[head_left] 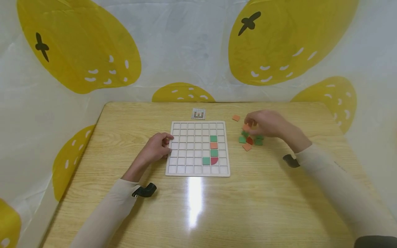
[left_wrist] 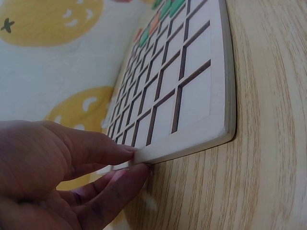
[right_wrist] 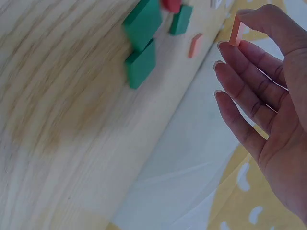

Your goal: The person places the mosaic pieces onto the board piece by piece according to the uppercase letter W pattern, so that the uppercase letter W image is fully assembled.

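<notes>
A white grid board (head_left: pixel 186 174) lies on the table, with three green square tiles (head_left: pixel 213 138), an orange square tile (head_left: pixel 214 145) and a red rounded tile (head_left: pixel 214 161) in its right-hand cells. At its left edge, my left hand (head_left: pixel 155 147) holds the rim between the fingertips, seen close in the left wrist view. Over the loose tiles to the right of the board is my right hand (head_left: pixel 268 123). Thumb and forefinger pinch an orange tile (right_wrist: pixel 236 31) by its edges, while the other fingers spread loosely.
Several loose green tiles (head_left: pixel 242 139), a red tile (head_left: pixel 249 140) and orange tiles (head_left: pixel 247 147) lie scattered below my right hand. Another orange tile (head_left: pixel 236 117) sits apart, farther back. Behind the board is a small pattern card (head_left: pixel 198 113). A fruit-printed sheet (head_left: pixel 186 51) hangs beyond the table.
</notes>
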`<state>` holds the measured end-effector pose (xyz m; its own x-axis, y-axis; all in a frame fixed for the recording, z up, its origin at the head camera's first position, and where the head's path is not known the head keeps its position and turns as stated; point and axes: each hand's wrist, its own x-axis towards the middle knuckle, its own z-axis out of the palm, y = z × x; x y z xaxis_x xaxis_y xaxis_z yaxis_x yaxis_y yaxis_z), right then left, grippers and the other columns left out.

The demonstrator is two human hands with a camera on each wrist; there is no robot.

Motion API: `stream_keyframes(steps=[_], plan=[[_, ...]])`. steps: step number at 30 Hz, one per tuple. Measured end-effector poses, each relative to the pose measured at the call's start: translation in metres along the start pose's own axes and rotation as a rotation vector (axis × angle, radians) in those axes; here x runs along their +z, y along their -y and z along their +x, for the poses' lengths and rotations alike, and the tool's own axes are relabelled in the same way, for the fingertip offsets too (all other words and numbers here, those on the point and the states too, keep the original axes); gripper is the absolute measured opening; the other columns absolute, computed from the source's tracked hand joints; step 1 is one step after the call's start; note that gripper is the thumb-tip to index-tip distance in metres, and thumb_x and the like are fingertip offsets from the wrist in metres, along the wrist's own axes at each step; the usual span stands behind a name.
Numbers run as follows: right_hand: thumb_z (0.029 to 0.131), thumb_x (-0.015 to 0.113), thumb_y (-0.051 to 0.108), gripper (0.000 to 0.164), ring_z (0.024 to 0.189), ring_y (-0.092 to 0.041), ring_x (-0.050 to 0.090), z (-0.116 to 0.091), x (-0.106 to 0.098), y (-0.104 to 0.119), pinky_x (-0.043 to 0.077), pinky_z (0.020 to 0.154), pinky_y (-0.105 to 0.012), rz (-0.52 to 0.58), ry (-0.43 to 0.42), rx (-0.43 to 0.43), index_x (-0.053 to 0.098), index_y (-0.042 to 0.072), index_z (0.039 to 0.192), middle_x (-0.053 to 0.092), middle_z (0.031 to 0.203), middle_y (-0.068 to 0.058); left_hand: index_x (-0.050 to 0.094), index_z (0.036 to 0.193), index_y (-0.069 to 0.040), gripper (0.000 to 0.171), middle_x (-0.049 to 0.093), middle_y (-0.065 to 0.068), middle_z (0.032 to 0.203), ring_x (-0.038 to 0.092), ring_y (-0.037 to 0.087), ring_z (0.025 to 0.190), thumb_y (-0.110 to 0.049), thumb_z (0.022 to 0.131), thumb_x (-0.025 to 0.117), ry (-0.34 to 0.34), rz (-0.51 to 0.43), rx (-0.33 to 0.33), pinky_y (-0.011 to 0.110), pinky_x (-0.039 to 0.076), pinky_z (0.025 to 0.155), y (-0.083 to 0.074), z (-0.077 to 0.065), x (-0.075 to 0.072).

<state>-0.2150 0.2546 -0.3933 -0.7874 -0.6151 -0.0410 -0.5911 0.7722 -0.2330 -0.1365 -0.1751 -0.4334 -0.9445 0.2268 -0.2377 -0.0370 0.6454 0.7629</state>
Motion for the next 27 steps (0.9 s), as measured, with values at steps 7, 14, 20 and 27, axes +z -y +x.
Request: stream_keyframes(steps=[7, 14, 20, 27], plan=[[0.084, 0.079, 0.027, 0.014, 0.084, -0.017, 0.067, 0.005, -0.001, 0.016, 0.053, 0.066, -0.038, -0.01, 0.009, -0.04, 0.072, 0.021, 0.094, 0.07, 0.089, 0.006, 0.061, 0.131, 0.002, 0.045, 0.051, 0.017, 0.107, 0.051, 0.027, 0.09, 0.006, 0.087, 0.068, 0.005, -0.006, 0.001, 0.031, 0.053, 0.062, 0.0, 0.0, 0.0], [0.086, 0.077, 0.028, 0.012, 0.081, -0.018, 0.067, 0.011, 0.0, 0.03, 0.053, 0.064, -0.035, -0.005, 0.0, -0.1, 0.072, 0.02, 0.093, 0.071, 0.088, 0.005, 0.061, 0.132, 0.002, 0.045, 0.051, 0.018, 0.109, 0.051, 0.027, 0.091, 0.006, 0.087, 0.068, 0.006, -0.004, 0.004, 0.03, 0.053, 0.062, 0.001, 0.0, 0.0], [0.088, 0.074, 0.027, 0.01, 0.079, -0.019, 0.067, 0.013, 0.002, 0.039, 0.051, 0.061, -0.033, 0.012, -0.043, -0.169, 0.072, 0.019, 0.093, 0.07, 0.087, 0.002, 0.06, 0.132, 0.001, 0.045, 0.051, 0.018, 0.109, 0.05, 0.027, 0.092, 0.005, 0.088, 0.067, 0.006, 0.002, 0.009, 0.031, 0.053, 0.063, 0.001, 0.0, 0.0], [0.089, 0.072, 0.027, 0.009, 0.079, -0.014, 0.066, 0.019, 0.004, 0.051, 0.05, 0.061, -0.031, -0.002, -0.044, -0.188, 0.074, 0.022, 0.095, 0.07, 0.088, 0.008, 0.06, 0.132, 0.001, 0.045, 0.051, 0.017, 0.11, 0.05, 0.027, 0.093, 0.005, 0.088, 0.068, 0.002, 0.004, 0.002, 0.03, 0.053, 0.064, 0.002, 0.0, 0.0]])
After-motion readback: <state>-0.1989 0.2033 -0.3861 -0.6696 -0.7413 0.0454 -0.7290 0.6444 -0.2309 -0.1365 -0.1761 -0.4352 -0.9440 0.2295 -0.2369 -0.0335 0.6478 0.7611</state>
